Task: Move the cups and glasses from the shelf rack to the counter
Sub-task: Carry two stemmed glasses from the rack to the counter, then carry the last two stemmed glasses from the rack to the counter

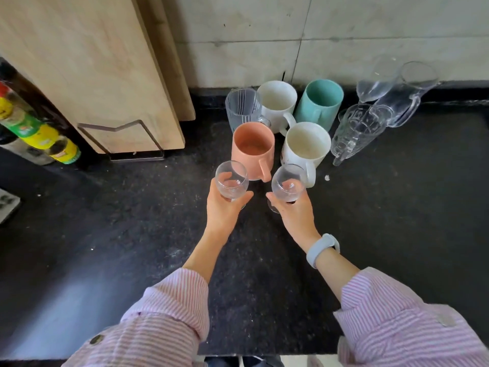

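Observation:
My left hand [225,207] grips a small clear stemmed glass [231,181] around its bowl. My right hand [293,210] grips a second clear stemmed glass [288,184] the same way. Both glasses are upright, just above or on the black counter [132,234], right in front of a pink mug [252,148] and a cream mug [305,144]. Behind these stand a striped clear glass [242,108], a white mug [276,102] and a teal mug [318,103]. The shelf rack is out of view.
Several tall clear glasses [356,131] and a glass jug [404,99] stand at the right against the tiled wall. A wooden cutting board [105,75] leans in a metal stand at the left, with bottles [39,133] beside it. A small white scrap [327,177] lies on the counter.

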The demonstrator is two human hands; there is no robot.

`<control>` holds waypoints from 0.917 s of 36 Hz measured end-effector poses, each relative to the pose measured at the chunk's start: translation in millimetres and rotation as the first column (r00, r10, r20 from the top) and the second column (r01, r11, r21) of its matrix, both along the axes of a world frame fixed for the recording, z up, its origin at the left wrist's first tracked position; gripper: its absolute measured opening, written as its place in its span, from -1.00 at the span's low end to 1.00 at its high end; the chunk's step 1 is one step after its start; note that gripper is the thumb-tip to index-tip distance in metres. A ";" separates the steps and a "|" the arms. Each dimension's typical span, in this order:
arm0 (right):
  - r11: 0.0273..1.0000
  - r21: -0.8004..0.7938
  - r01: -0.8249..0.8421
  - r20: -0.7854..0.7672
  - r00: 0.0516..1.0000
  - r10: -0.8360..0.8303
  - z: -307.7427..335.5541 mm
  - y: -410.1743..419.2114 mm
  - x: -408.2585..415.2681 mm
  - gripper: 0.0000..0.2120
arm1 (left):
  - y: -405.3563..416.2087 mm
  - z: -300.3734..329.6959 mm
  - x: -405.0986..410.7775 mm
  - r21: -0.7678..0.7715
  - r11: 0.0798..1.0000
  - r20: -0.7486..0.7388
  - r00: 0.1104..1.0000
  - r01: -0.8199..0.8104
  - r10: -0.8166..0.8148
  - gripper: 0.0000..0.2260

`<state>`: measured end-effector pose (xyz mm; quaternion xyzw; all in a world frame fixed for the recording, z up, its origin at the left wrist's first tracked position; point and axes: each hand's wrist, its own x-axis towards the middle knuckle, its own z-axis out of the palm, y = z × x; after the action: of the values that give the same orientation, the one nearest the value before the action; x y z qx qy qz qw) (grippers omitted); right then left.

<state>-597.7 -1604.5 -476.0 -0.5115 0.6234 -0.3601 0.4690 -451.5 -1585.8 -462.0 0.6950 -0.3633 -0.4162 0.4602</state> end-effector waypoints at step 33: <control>0.830 0.058 -0.555 -0.414 0.743 0.526 56.4 117.0 67.4 -0.61 | 170.1 35.0 71.1 0.291 0.953 0.682 0.718 -0.090 -0.140 -0.55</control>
<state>-530.3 -1487.5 -419.7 -0.7502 0.5199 -0.1136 0.3925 -380.5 -1415.7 -426.9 0.8570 -0.4503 -0.1817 0.1722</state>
